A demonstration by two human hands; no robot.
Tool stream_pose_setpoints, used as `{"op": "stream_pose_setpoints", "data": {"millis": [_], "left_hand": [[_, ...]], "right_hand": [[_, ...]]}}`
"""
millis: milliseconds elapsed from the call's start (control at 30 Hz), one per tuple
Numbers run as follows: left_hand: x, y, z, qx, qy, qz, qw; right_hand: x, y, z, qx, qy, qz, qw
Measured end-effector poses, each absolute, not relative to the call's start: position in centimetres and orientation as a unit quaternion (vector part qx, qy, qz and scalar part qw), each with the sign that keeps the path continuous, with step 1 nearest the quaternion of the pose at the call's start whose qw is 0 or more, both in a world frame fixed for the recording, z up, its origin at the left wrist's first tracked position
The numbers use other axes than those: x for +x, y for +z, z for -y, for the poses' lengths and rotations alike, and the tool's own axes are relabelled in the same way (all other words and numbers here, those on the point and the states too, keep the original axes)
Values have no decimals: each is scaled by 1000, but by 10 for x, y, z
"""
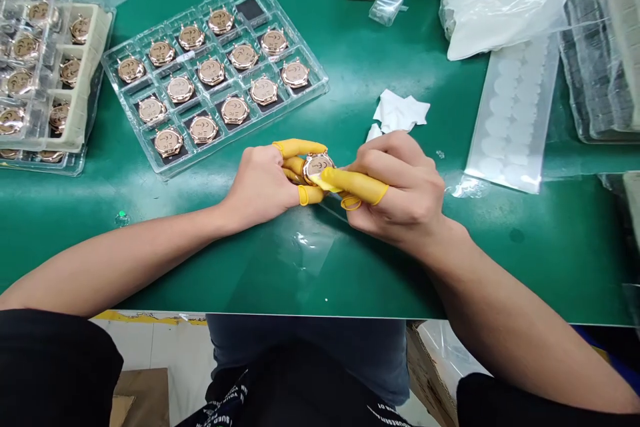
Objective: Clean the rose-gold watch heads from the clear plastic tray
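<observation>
My left hand [265, 181] pinches a round rose-gold watch case [317, 163] between fingers that wear yellow finger cots. My right hand [400, 188] is closed beside it, its cot-covered forefinger and thumb pressed onto the lower right edge of the case, with a thin pale film under the fingertip. Both hands rest low over the green mat [350, 260] near its middle.
A clear compartment tray [125, 57] of several matching watch cases lies at the upper left, with stacked trays [35, 60] beyond it. Small white paper pieces [400, 110], a sheet of round stickers [515, 113] and plastic bags [500, 0] sit to the right. A scrap of clear film [305, 243] lies below my hands.
</observation>
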State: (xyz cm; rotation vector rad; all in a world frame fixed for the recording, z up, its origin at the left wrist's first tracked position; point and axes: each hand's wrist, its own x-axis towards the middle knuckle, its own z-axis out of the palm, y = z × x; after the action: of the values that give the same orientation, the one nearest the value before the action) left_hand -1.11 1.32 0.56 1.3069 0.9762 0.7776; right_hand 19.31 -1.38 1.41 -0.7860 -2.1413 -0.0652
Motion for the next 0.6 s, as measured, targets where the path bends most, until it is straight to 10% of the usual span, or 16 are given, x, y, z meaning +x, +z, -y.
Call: {"op": "stream_pose_setpoints", "data": {"millis": [300,467,600], "left_hand": [[-14,1,-12,621,319,-411,587],[-13,0,-12,605,331,-409,597],[-14,-4,-11,626,339,-398,579]], "right_hand": [[209,14,-1,-426,295,764,383],[220,-3,-14,-579,93,689,426],[211,2,-5,-542,285,689,387]]}}
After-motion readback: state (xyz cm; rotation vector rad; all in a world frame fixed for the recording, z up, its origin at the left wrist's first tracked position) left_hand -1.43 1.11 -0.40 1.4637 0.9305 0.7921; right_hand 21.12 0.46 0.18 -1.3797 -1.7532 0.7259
